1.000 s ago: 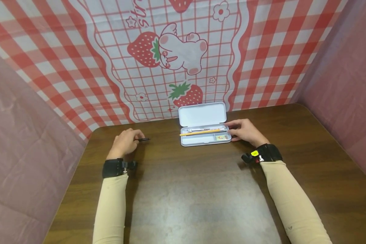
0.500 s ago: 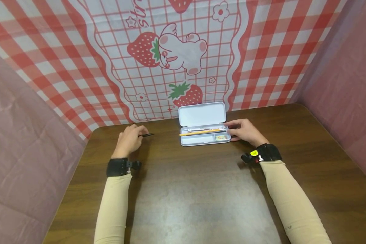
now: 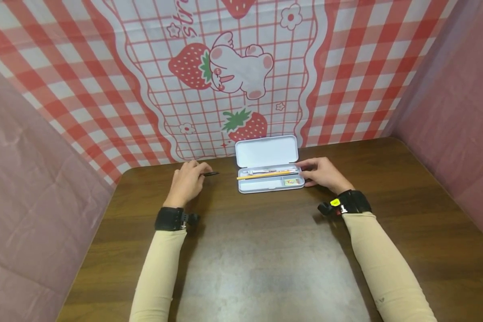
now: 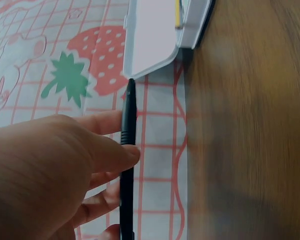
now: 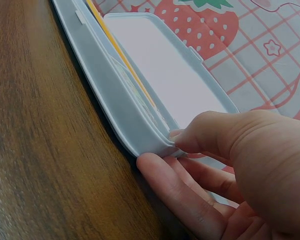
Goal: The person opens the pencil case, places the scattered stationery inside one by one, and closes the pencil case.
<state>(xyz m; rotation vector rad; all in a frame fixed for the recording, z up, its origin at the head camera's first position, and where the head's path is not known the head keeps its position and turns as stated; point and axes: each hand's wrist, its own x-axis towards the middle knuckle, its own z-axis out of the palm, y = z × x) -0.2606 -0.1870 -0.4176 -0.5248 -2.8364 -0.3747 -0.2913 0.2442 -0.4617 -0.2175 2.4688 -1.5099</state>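
My left hand (image 3: 186, 184) pinches a slim black pen (image 4: 127, 112) between thumb and fingers, its tip pointing toward the pencil case. The pale pencil case (image 3: 267, 152) lies at the back of the table with its lid raised. My right hand (image 3: 325, 175) grips the case's right end, the thumb on the rim and fingers against the outer wall in the right wrist view. Inside the case, a yellow pencil (image 3: 263, 175) lies lengthwise over the divider, near a silver-and-white tool (image 3: 257, 171). A small colourful block (image 3: 292, 182) sits in the front right compartment.
The brown wooden table (image 3: 249, 250) ends at a strawberry-print checked cloth (image 3: 241, 67) hanging right behind the case. Pink cloths (image 3: 32, 192) hang at both sides. Each wrist wears a black strap (image 3: 170, 219) with a small camera.
My left hand has moved right and slightly farther back with the pen, closer to the pencil case. My right hand has stayed at the case's end.
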